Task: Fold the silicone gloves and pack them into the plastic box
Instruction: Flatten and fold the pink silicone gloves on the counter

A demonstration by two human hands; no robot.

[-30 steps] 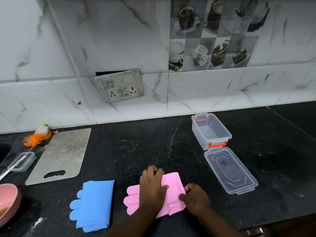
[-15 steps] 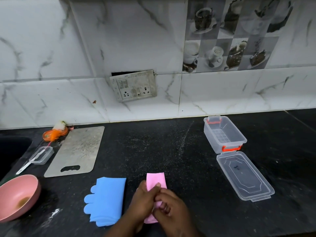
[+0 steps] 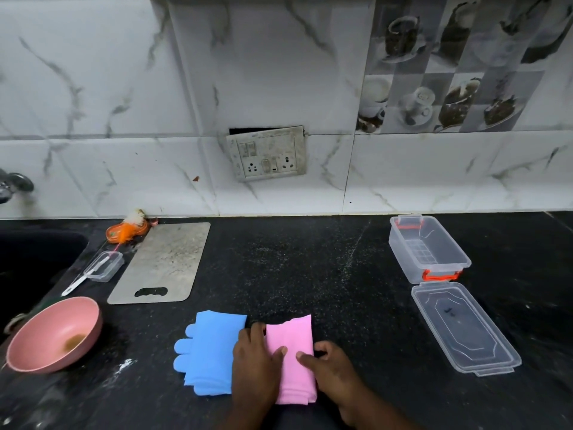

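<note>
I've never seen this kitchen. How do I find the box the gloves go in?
Look along the black counter to its right side, near the tiled wall. The box is clear and open, with orange clips, and its lid lies just in front. The other clear box, by the sink, is much smaller.

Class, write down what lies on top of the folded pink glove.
Both hands rest on the pink glove: the left hand along one side, the right hand at the other. The parts beneath them are hidden.
</note>
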